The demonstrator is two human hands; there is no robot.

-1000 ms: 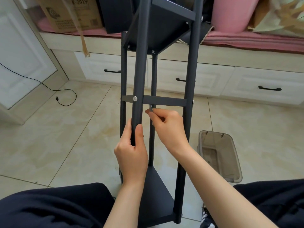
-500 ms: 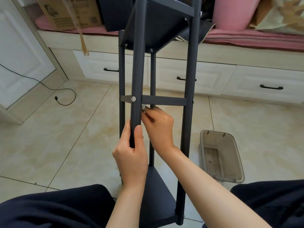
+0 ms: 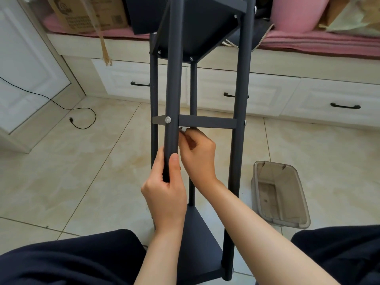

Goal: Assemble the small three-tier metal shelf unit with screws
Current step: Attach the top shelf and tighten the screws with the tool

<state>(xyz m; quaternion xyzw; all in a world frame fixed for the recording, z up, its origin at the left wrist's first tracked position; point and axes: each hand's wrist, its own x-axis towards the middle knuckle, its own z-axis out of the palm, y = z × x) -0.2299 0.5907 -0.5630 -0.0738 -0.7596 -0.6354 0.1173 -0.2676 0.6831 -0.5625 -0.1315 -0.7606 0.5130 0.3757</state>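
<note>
The dark metal shelf unit (image 3: 238, 112) lies tilted toward me, its legs running up the frame. My left hand (image 3: 164, 194) grips the nearest leg (image 3: 173, 89) just below a silver screw head (image 3: 168, 119) at the middle crossbar (image 3: 207, 121). My right hand (image 3: 198, 159) reaches behind that leg and pinches a small silver tool or fastener (image 3: 183, 129) right under the crossbar. A lower shelf panel (image 3: 197, 233) sits between my knees, and another panel (image 3: 197, 27) is at the top.
A clear plastic bin (image 3: 279, 194) stands on the tiled floor to the right. White drawers (image 3: 267, 95) run across the back under a pink cushion (image 3: 308, 41) with a cardboard box (image 3: 90, 13). A black cable (image 3: 82, 116) lies on the floor at left.
My right hand has moved left and up, from the open gap to just behind the near leg under the crossbar. My left hand has kept its hold on the leg.
</note>
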